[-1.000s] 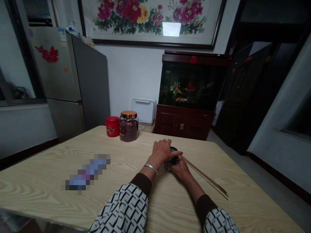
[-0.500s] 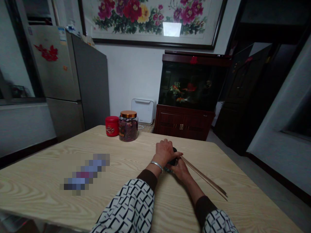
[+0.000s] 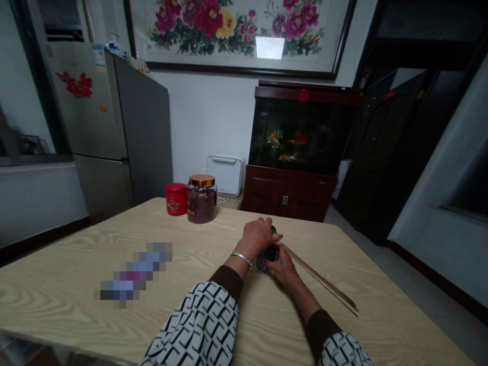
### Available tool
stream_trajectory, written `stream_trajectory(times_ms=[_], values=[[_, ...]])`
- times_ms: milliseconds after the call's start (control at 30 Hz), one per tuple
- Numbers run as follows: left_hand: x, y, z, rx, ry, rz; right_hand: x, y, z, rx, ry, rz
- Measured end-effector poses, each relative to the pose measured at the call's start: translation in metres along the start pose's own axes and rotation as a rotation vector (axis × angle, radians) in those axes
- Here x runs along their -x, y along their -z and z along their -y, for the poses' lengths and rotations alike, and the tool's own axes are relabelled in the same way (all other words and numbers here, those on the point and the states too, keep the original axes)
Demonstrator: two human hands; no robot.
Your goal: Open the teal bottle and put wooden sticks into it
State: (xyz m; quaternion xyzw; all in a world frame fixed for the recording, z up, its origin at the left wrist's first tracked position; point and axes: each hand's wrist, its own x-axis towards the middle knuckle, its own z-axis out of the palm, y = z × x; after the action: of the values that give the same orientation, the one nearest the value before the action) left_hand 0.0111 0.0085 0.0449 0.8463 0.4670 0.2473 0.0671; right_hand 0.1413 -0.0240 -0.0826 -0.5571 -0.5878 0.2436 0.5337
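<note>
Both hands meet at a small dark round container, black above with a greenish glassy lower part; its exact kind is hard to make out. My left hand, with a silver bangle at the wrist, grips it from above and hides most of its top. Lower down, my right hand curls its fingers round its near and right side. Just beyond that hand, a few thin brown sticks lie slantwise on the wooden table.
A clear jar of dark dried pieces with a copper-coloured lid stands beside a red canister at the table's far edge. A blurred-out item lies at left. Behind are a fridge and a fish tank.
My left hand has shifted slightly left and its wrist has turned, so more of the dark container's lower part shows. My right hand stays round it. The sticks have not moved.
</note>
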Motion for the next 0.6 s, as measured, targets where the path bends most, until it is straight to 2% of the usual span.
stream_trajectory(times_ms=[67, 100, 200, 267, 333, 400, 533, 600], values=[[0.000, -0.001, 0.006, 0.171, 0.123, -0.141, 0.001, 0.001, 0.002, 0.034, 0.000, 0.018], [0.001, -0.002, 0.012, 0.308, 0.168, -0.162, 0.001, 0.001, 0.003, 0.046, -0.004, 0.023], [0.014, -0.015, 0.042, 0.842, 0.261, -0.068, 0.003, 0.002, 0.006, 0.055, -0.021, 0.017], [0.032, -0.029, 0.066, 1.074, 0.309, -0.043, 0.004, 0.002, 0.007, 0.057, -0.020, 0.010], [0.053, -0.044, 0.086, 1.035, 0.319, -0.103, 0.004, 0.001, 0.007, 0.061, -0.021, -0.001], [0.074, -0.054, 0.099, 0.859, 0.285, -0.096, 0.004, 0.000, 0.006, 0.062, -0.032, -0.002], [0.104, -0.053, 0.102, 0.351, 0.317, -0.080, 0.004, 0.001, 0.006, 0.059, -0.052, 0.018], [0.114, -0.049, 0.100, 0.183, 0.360, -0.081, 0.005, 0.001, 0.005, 0.065, -0.046, 0.020]])
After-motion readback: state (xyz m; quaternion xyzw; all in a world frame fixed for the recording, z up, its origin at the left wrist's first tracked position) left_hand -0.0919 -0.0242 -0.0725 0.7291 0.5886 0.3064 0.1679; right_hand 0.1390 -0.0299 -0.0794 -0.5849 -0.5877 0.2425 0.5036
